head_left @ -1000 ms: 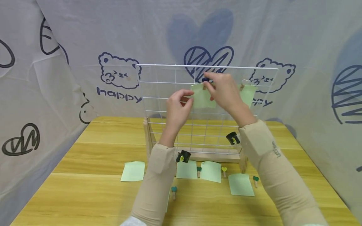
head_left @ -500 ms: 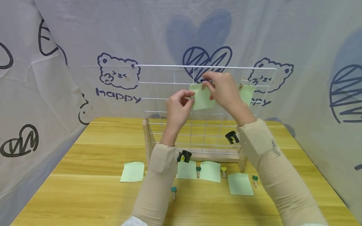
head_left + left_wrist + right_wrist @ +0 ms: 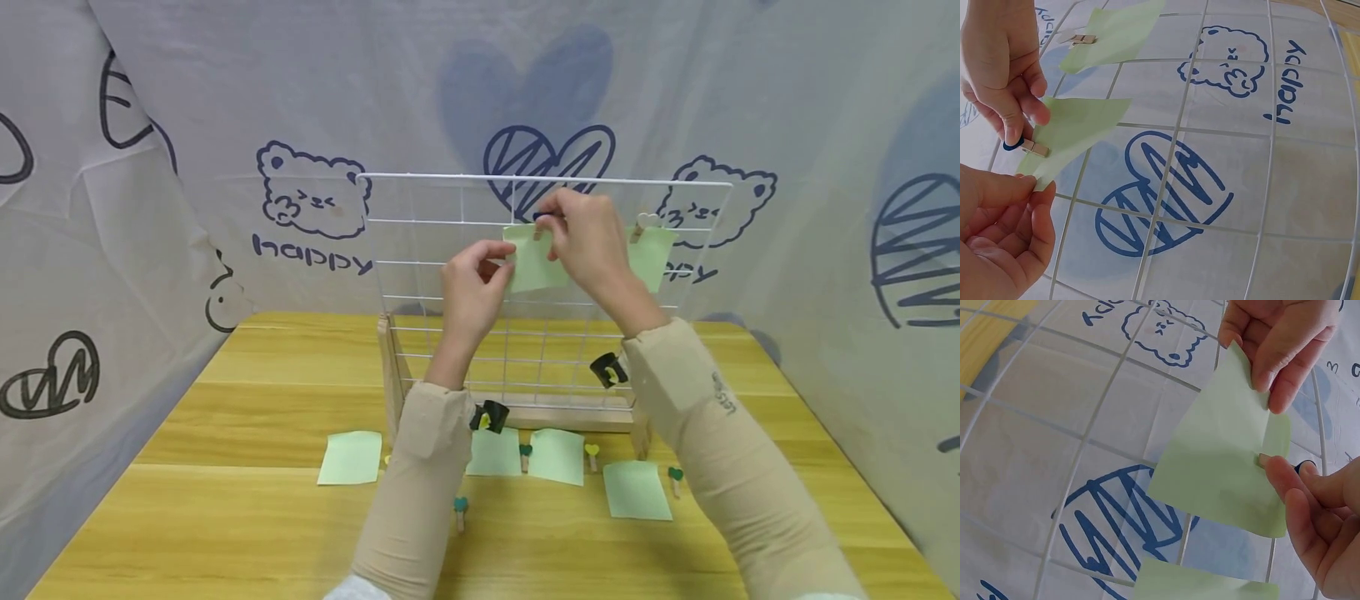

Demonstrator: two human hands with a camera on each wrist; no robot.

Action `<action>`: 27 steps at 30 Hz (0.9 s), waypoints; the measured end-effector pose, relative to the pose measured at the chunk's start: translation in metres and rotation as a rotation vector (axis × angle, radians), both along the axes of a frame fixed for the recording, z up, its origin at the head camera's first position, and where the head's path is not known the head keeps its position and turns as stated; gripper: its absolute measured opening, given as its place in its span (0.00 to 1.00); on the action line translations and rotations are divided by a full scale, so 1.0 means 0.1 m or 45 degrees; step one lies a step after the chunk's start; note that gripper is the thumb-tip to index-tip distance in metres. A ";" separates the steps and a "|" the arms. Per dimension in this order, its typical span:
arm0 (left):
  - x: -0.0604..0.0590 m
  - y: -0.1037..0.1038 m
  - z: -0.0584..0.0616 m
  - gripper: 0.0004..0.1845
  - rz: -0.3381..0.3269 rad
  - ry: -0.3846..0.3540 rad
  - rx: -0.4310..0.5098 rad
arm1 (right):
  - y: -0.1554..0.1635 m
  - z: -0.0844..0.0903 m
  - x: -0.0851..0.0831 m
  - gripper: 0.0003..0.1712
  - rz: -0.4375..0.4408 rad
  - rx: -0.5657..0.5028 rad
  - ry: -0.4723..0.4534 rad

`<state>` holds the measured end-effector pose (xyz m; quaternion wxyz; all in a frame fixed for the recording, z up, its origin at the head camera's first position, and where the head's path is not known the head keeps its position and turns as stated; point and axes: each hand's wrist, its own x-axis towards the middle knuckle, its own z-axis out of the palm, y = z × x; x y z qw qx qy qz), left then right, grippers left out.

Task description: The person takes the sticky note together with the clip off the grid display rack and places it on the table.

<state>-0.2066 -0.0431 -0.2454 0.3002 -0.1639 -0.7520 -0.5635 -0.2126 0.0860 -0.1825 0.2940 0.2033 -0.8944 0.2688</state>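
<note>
A pale green sticky note (image 3: pixel 534 262) lies against the white wire grid rack (image 3: pixel 450 176), near its top. My left hand (image 3: pixel 474 287) pinches the note's left edge between thumb and fingertips. At the note's top edge, my right hand (image 3: pixel 592 237) pinches a small wooden clothespin (image 3: pixel 1036 149) with a dark blue heart. The clothespin's tip lies over the note in the left wrist view; my fingers partly cover it in the head view. Further right on the rack hangs another green note (image 3: pixel 654 260) under a clothespin with a white heart (image 3: pixel 647 221).
Several green notes (image 3: pixel 637 490) lie on the wooden table (image 3: pixel 187 517) before the rack. Heart clothespins lie among them: a yellow one (image 3: pixel 592 455), a teal one (image 3: pixel 461 512), and a dark green one (image 3: pixel 676 479). The rack stands in wooden feet (image 3: pixel 390 367). Printed cloth hangs behind.
My right hand and forearm have shifted slightly left, uncovering more of the hanging note on the right. My left hand keeps its pinch on the note, almost still.
</note>
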 end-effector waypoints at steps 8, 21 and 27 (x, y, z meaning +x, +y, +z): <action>0.01 -0.01 0.01 0.07 0.005 0.037 -0.010 | -0.01 -0.02 -0.02 0.06 -0.011 -0.075 0.017; 0.06 -0.02 0.00 0.07 -0.004 0.060 -0.002 | 0.03 0.02 0.02 0.04 0.082 -0.240 0.212; 0.10 -0.02 -0.02 0.07 -0.026 0.089 0.016 | 0.08 0.02 0.08 0.04 0.132 -0.335 0.224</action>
